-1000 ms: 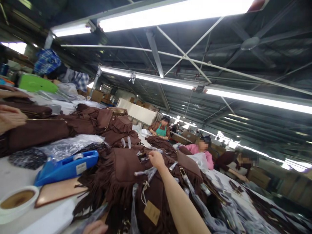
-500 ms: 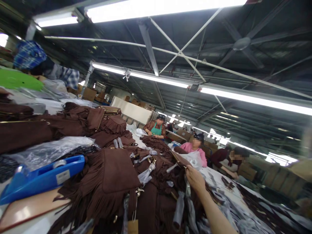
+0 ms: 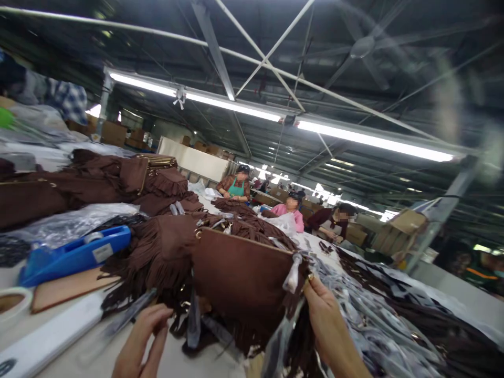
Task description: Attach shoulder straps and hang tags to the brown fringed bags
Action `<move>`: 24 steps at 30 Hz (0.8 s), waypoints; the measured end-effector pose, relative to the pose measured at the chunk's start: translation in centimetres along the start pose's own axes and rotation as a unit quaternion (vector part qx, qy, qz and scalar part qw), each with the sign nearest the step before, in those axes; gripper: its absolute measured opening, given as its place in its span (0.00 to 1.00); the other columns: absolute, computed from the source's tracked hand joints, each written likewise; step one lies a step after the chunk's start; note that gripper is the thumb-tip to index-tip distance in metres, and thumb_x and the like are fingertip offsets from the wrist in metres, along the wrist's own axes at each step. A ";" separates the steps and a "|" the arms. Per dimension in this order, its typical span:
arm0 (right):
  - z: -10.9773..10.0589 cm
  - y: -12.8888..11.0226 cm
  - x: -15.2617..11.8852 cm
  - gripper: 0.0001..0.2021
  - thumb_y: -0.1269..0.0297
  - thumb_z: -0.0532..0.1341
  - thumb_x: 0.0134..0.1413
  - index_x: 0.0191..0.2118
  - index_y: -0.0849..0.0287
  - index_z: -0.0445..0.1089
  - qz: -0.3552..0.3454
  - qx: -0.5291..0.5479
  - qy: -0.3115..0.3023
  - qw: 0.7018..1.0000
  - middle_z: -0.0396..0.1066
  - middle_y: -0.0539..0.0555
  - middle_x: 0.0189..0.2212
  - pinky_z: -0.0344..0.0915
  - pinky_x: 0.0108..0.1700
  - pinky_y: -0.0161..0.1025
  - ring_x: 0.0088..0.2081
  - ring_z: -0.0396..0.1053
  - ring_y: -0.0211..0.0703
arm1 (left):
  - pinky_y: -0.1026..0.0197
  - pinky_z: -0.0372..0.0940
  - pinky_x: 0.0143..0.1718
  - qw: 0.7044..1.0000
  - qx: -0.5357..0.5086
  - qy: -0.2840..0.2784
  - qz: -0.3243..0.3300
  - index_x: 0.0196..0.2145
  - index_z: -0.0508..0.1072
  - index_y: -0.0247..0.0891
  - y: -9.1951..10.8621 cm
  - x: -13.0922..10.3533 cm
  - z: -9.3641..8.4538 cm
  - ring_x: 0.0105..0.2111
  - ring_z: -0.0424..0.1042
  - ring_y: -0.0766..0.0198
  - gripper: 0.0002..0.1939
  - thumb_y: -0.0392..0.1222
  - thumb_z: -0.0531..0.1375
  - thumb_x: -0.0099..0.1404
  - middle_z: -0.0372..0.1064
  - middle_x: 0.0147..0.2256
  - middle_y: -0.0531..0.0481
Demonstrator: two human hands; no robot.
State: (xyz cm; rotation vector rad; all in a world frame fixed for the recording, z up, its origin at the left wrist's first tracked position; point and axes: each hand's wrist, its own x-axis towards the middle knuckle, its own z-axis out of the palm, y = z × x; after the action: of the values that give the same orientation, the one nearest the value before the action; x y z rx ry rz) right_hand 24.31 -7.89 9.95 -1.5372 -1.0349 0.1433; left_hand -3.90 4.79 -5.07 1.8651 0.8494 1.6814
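A brown zip-top handbag (image 3: 244, 273) with a gold zip and fringe hangs in front of me, its flat side facing me. My right hand (image 3: 321, 302) pinches the bag's right upper corner, near a gold ring. Plastic-wrapped hardware (image 3: 292, 273) dangles beside that corner. Lower left, my left hand (image 3: 144, 336) is raised with its fingers bent and apart, holding nothing, short of the bag's left side. Behind the held bag, a fringed brown bag (image 3: 157, 244) lies on the pile.
A blue tape dispenser (image 3: 79, 254), a tan board (image 3: 71, 289) and a white roll (image 3: 16, 304) lie at left. More brown bags (image 3: 98, 184) are stacked behind. Plastic-wrapped straps (image 3: 366, 310) cover the right side. Co-workers (image 3: 238, 186) sit across the table.
My right hand has pulled a bag off the pile toward me, and it now hangs in front. My left hand has come into view at lower left. The view has shifted right and down.
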 end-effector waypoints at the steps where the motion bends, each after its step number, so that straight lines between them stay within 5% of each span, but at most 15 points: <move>1: 0.8 0.7 -2.1 0.24 0.42 0.57 0.56 0.46 0.56 0.76 0.019 0.009 -0.018 1.000 0.79 0.54 0.34 0.70 0.45 0.44 0.39 0.75 0.52 | 0.61 0.70 0.45 1.000 -0.006 0.003 -0.012 0.41 0.73 0.42 1.7 0.2 -0.5 0.44 0.73 0.56 0.10 0.48 0.57 0.65 0.73 0.42 0.47; 3: 2.4 2.4 -6.0 0.25 0.41 0.58 0.55 0.44 0.57 0.76 0.041 0.006 -0.045 0.998 0.79 0.54 0.37 0.70 0.48 0.45 0.41 0.74 0.52 | 0.62 0.69 0.38 0.998 -0.043 -0.012 -0.053 0.40 0.71 0.41 5.2 0.6 -1.1 0.35 0.73 0.59 0.12 0.49 0.52 0.69 0.72 0.36 0.48; 7: 4.5 4.8 -11.2 0.23 0.43 0.53 0.60 0.42 0.56 0.75 0.027 -0.029 -0.070 0.997 0.78 0.54 0.39 0.69 0.47 0.40 0.41 0.74 0.49 | 0.61 0.65 0.36 0.972 -0.071 -0.218 -0.059 0.36 0.70 0.40 11.7 1.3 -0.1 0.33 0.70 0.60 0.15 0.49 0.49 0.70 0.70 0.32 0.49; 9: 4.8 5.2 -12.3 0.21 0.46 0.52 0.62 0.40 0.55 0.74 0.009 -0.040 -0.085 0.996 0.78 0.53 0.37 0.70 0.42 0.38 0.37 0.74 0.47 | 0.61 0.61 0.32 0.957 -0.017 -0.286 -0.052 0.33 0.69 0.41 14.0 1.3 1.1 0.31 0.69 0.60 0.09 0.48 0.56 0.65 0.69 0.30 0.51; 13: 4.6 5.4 -12.4 0.18 0.50 0.53 0.63 0.43 0.56 0.74 -0.025 -0.049 -0.075 0.996 0.78 0.54 0.39 0.70 0.42 0.37 0.40 0.75 0.47 | 0.58 0.60 0.35 0.933 0.121 -0.339 -0.022 0.38 0.68 0.41 16.4 1.2 3.6 0.38 0.71 0.54 0.07 0.43 0.60 0.62 0.72 0.38 0.48; 19: 1.2 9.1 -10.3 0.17 0.59 0.56 0.58 0.50 0.56 0.74 -0.050 -0.097 -0.142 0.984 0.79 0.55 0.45 0.72 0.45 0.39 0.45 0.76 0.50 | 0.60 0.60 0.35 0.906 0.159 -0.393 0.010 0.37 0.69 0.41 15.1 2.5 4.9 0.38 0.73 0.55 0.07 0.34 0.52 0.67 0.73 0.38 0.47; 24: -2.3 12.4 -11.5 0.17 0.59 0.54 0.61 0.52 0.50 0.74 -0.008 -0.170 -0.012 0.985 0.79 0.53 0.44 0.72 0.48 0.43 0.50 0.75 0.53 | 0.62 0.61 0.39 0.921 0.181 -0.346 -0.004 0.34 0.71 0.42 7.3 5.7 -0.3 0.38 0.73 0.57 0.08 0.36 0.52 0.66 0.75 0.36 0.49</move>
State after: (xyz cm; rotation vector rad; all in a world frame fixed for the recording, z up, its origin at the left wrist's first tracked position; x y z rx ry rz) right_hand 25.33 -15.77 -5.17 -1.8383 -1.1321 -0.0288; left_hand -2.98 3.82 4.12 2.4582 0.8778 0.7588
